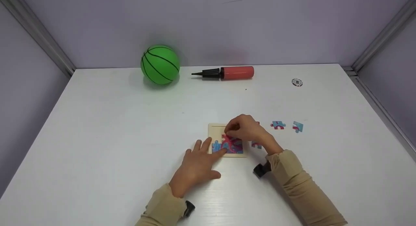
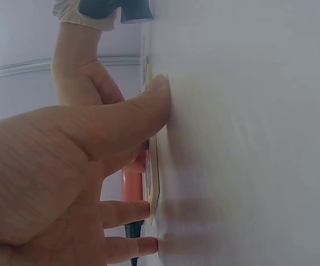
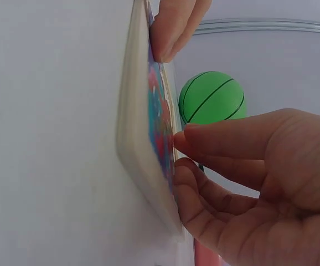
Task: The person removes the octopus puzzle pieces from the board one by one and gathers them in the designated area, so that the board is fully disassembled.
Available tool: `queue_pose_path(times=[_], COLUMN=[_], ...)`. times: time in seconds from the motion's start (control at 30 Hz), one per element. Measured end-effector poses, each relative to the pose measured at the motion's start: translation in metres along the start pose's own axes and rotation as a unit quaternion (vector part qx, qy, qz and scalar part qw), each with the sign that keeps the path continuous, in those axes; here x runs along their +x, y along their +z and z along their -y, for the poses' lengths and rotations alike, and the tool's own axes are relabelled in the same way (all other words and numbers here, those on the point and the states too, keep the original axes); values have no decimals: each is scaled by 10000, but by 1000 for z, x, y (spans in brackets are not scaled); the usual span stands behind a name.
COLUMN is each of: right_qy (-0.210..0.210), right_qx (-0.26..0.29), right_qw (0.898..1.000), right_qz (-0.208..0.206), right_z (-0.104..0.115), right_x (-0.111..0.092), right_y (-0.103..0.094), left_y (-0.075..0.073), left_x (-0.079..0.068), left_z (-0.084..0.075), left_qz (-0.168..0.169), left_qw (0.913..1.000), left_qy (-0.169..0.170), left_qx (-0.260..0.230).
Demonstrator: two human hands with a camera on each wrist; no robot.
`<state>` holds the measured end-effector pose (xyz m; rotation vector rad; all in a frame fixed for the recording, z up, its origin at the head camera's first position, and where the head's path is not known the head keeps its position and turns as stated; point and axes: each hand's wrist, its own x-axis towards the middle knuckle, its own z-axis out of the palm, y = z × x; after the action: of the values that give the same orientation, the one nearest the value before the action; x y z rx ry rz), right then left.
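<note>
A small wooden tray puzzle (image 1: pixel 215 130) lies flat on the table, its lower part filled with blue and pink jigsaw pieces (image 1: pixel 237 148). My left hand (image 1: pixel 196 166) is spread at its lower left, with a fingertip resting on the pieces and another at the left rim. Over the upper right of the tray is my right hand (image 1: pixel 245 128), thumb and index finger pinching a pink puzzle piece (image 1: pixel 224 135) at the edge of the filled part. In the right wrist view, those fingertips (image 3: pixel 196 133) are close against the picture surface, and the piece is mostly hidden.
Two loose puzzle pieces, one (image 1: pixel 278 125) nearer and one (image 1: pixel 297 126) farther right, lie beside the tray. Another piece (image 1: pixel 256 144) is partly under the right wrist. Behind are a green ball (image 1: pixel 160 64), a red hand pump (image 1: pixel 237 72) and a round chip (image 1: pixel 297 82).
</note>
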<state>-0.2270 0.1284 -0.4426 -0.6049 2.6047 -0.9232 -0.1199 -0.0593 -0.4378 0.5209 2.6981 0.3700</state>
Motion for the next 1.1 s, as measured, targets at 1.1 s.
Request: queue_pose_path(times=[1.1], right_qy=[-533], right_qx=[787], right_qw=[9951], right_qz=[271], right_z=[2], right_x=[-4], right_y=[-6], left_y=[1], left_x=[0], left_z=[1], left_qz=[-53], left_qw=[9997], left_qy=[73], left_qx=[235])
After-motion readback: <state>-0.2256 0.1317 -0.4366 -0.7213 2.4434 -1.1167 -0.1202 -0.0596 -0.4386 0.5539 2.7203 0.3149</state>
